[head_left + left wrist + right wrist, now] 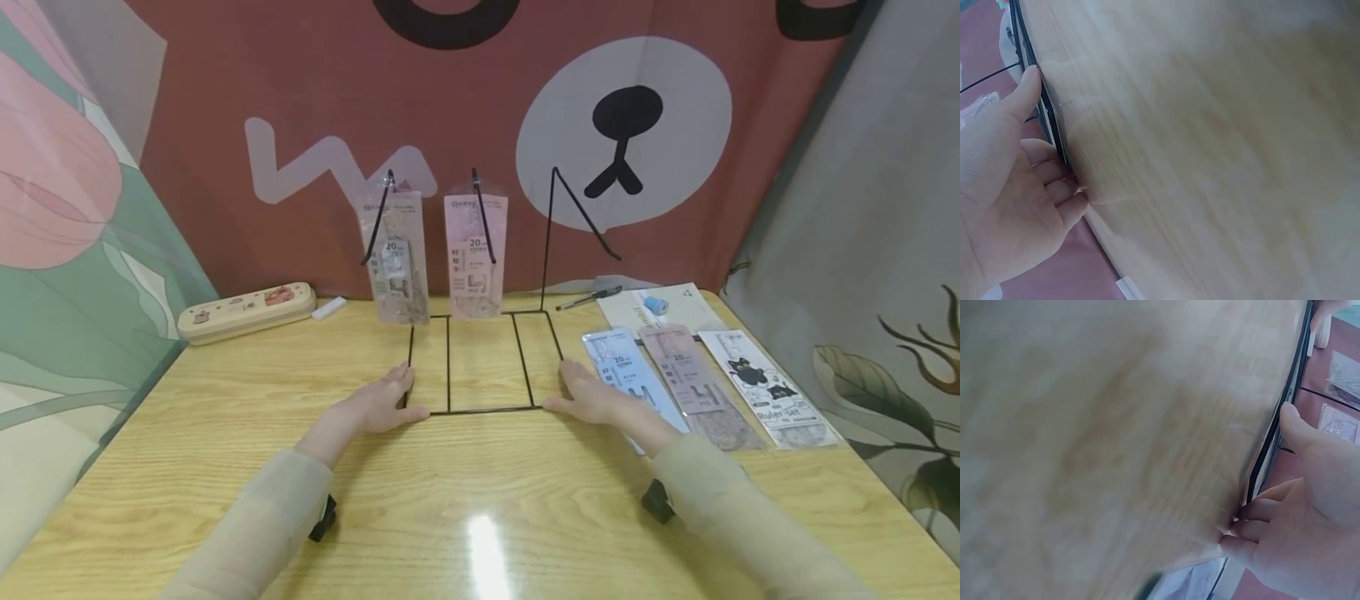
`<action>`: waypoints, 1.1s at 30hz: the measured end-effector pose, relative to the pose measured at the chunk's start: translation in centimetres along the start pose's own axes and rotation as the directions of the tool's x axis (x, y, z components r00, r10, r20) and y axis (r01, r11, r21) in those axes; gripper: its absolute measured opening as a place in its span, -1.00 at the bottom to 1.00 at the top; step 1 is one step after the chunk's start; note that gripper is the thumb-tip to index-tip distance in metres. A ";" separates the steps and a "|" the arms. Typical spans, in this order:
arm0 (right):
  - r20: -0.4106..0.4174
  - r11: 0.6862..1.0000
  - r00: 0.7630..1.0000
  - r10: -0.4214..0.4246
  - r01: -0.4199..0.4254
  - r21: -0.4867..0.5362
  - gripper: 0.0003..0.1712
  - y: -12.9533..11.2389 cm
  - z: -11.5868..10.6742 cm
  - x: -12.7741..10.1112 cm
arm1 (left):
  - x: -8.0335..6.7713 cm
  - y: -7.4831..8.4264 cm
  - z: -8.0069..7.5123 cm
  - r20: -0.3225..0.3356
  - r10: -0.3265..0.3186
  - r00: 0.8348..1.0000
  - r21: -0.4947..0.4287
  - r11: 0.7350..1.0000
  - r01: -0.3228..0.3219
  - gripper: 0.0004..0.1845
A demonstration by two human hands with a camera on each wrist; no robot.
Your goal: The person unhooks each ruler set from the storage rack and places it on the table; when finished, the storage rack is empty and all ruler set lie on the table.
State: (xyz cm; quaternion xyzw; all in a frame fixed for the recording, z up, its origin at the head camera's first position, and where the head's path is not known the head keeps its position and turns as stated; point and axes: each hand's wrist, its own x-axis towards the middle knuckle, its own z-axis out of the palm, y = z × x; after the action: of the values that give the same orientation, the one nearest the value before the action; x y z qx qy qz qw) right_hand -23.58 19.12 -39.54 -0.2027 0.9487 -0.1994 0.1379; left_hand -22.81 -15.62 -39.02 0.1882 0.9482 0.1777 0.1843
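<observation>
A black wire display rack (pixel 489 410) stands on the table with its flat base towards me. A pink ruler-set packet (pixel 477 283) hangs from its middle hook, another pale pink packet (pixel 401 287) from the left hook; the right hook (pixel 585 212) is bare. My left hand (pixel 378 402) holds the base's front left corner, thumb along the front bar, fingers at the side. At the front right corner, my right hand (pixel 592 396) holds the base likewise. Both wrist views show thumbs touching the bar and fingertips down at the table.
To the right lie a blue packet (pixel 622 367), a pink packet (pixel 693 383) and a white cat-print ruler set (pixel 768 387). Behind them are a notebook (pixel 693 304), a small blue object (pixel 656 306) and a pen (pixel 588 298). A pencil case (pixel 247 312) and white eraser (pixel 329 308) lie left.
</observation>
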 end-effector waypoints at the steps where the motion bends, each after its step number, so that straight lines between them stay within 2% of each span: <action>1: 0.009 1.000 1.000 0.006 -0.006 0.005 0.01 -0.1 0.0 0.1 | -0.1 0.0 -0.1 0.001 0.000 1.000 -0.004 1.000 0.000 -0.08; 6: 0.032 0.999 0.998 0.048 -0.049 0.017 0.02 0.0 -0.1 0.2 | 0.0 -0.1 -0.1 0.005 0.005 1.000 -0.043 0.999 -0.005 -0.07; 8: 0.031 0.998 0.998 0.057 -0.058 0.020 0.02 0.1 -0.1 0.2 | 0.0 -0.4 -0.1 -0.013 0.008 1.000 -0.078 0.997 -0.009 -0.07; 10: 0.029 0.998 0.998 0.053 -0.054 0.021 0.02 0.0 -0.1 0.3 | 0.1 -0.7 -0.2 -0.054 0.016 0.998 -0.133 0.991 -0.023 -0.10; 13: 0.034 0.998 0.998 0.054 -0.055 0.020 0.03 -0.1 -0.2 0.4 | 0.5 -1.1 -0.8 -0.174 0.019 0.985 -0.207 0.977 -0.055 -0.16; 15: 0.038 0.998 0.997 0.061 -0.061 0.013 0.03 -0.2 -0.2 0.4 | 0.9 -1.3 -1.6 -0.277 -0.014 0.961 -0.261 0.963 -0.062 -0.20; 18: 0.043 0.997 0.996 0.072 -0.073 0.008 0.03 -0.2 -0.2 0.4 | 1.5 -1.7 -2.9 -0.421 -0.116 0.900 -0.356 0.933 -0.046 -0.23; 20: 0.040 0.997 0.996 0.073 -0.074 0.009 0.04 -0.1 -0.2 0.4 | 2.0 -2.0 -3.8 -0.487 -0.185 0.853 -0.422 0.906 -0.044 -0.25; 23: 0.035 0.998 0.997 0.069 -0.069 0.015 0.05 -0.1 -0.1 0.4 | 2.5 -2.5 -4.8 -0.537 -0.253 0.805 -0.502 0.862 -0.064 -0.31; 25: 0.034 0.998 0.997 0.064 -0.065 0.017 0.05 0.0 -0.1 0.4 | 2.8 -2.9 -5.1 -0.556 -0.271 0.785 -0.531 0.843 -0.085 -0.36; 28: 0.031 0.998 0.997 0.065 -0.065 0.020 0.04 -0.1 0.0 0.3 | 3.1 -3.0 -5.3 -0.577 -0.283 0.766 -0.558 0.822 -0.116 -0.44; 33: 0.027 0.998 0.998 0.062 -0.062 0.020 0.03 -0.2 -0.1 0.3 | 3.6 -2.8 -5.2 -0.590 -0.293 0.753 -0.576 0.806 -0.137 -0.51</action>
State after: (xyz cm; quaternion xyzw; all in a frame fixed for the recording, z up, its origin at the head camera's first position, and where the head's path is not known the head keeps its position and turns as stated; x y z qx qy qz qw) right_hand -23.81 18.87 -39.41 -0.1744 0.9505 -0.2025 0.1585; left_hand -28.93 -17.88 -36.62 0.0057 0.8559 0.5070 -0.1020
